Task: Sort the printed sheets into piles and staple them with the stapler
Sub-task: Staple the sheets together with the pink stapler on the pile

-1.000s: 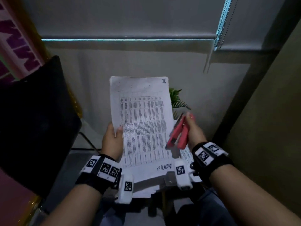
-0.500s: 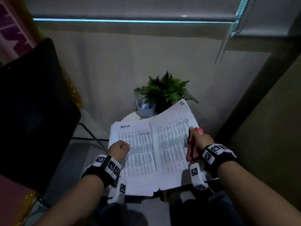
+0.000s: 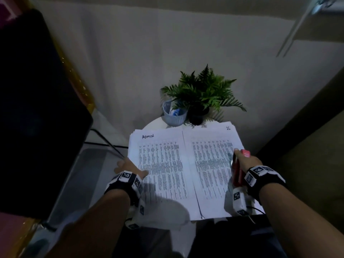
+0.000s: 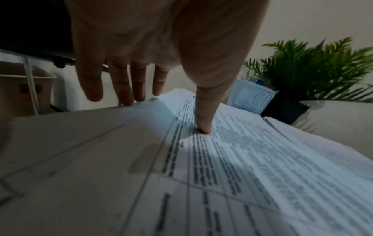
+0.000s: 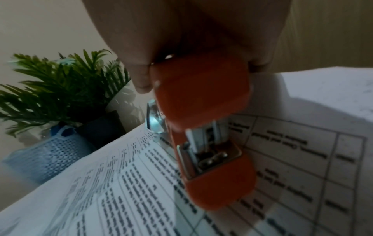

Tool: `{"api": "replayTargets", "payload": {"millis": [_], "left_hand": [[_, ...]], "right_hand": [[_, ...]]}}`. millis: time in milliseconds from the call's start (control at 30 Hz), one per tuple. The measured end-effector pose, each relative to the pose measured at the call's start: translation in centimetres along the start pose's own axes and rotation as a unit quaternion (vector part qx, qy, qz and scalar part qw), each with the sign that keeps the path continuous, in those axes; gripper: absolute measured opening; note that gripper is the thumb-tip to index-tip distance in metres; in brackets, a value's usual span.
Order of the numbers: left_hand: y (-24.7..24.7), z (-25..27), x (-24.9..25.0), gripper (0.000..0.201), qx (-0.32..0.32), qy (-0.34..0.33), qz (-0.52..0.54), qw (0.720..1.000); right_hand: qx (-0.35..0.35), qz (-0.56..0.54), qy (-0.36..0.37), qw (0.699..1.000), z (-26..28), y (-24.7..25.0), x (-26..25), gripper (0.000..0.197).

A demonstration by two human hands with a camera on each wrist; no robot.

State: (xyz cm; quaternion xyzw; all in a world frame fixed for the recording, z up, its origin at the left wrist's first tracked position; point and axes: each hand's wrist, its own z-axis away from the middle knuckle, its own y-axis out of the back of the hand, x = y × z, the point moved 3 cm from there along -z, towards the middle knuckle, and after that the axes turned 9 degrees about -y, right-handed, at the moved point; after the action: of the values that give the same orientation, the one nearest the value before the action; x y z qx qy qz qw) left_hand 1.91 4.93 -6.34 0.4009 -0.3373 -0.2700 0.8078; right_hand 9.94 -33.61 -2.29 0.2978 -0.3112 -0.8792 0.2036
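Two piles of printed sheets lie side by side on a small white round table (image 3: 154, 123). The left pile (image 3: 160, 164) is marked "ADMIN", the right pile (image 3: 212, 164) is marked "16". My left hand (image 3: 127, 167) rests at the left pile's left edge. Its thumb (image 4: 203, 111) presses down on the top sheet (image 4: 232, 159) and its straight fingers (image 4: 123, 83) reach past the paper's edge. My right hand (image 3: 245, 161) grips a red stapler (image 3: 236, 170) over the right pile's right edge. The right wrist view shows the stapler (image 5: 201, 119) close above the print, nose down.
A potted fern (image 3: 202, 94) and a pale blue mesh basket (image 3: 175, 114) stand at the table's back, just behind the piles. A black chair (image 3: 37, 108) fills the left side. A beige bin (image 4: 26, 89) stands on the floor at the left.
The sheet marked "16" that was held upright now lies flat on the right pile. My left hand has let it go and moved to the ADMIN pile's edge. The stapler came down with my right hand.
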Motion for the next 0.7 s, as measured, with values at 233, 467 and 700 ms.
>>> {"api": "replayTargets", "payload": {"millis": [233, 467, 700], "left_hand": [[0.0, -0.1, 1.1, 0.070, 0.029, 0.011, 0.082, 0.996], [0.4, 0.5, 0.2, 0.039, 0.153, -0.067, 0.087, 0.982], [2.9, 3.7, -1.0, 0.037, 0.219, -0.192, 0.334, 0.896]], "right_hand": [[0.020, -0.005, -0.034, 0.999, -1.5, 0.1, 0.2, 0.082], [0.109, 0.004, 0.026, 0.994, 0.4, 0.3, -0.4, 0.081], [0.001, -0.080, 0.193, 0.978, 5.3, -2.2, -2.8, 0.052]]}}
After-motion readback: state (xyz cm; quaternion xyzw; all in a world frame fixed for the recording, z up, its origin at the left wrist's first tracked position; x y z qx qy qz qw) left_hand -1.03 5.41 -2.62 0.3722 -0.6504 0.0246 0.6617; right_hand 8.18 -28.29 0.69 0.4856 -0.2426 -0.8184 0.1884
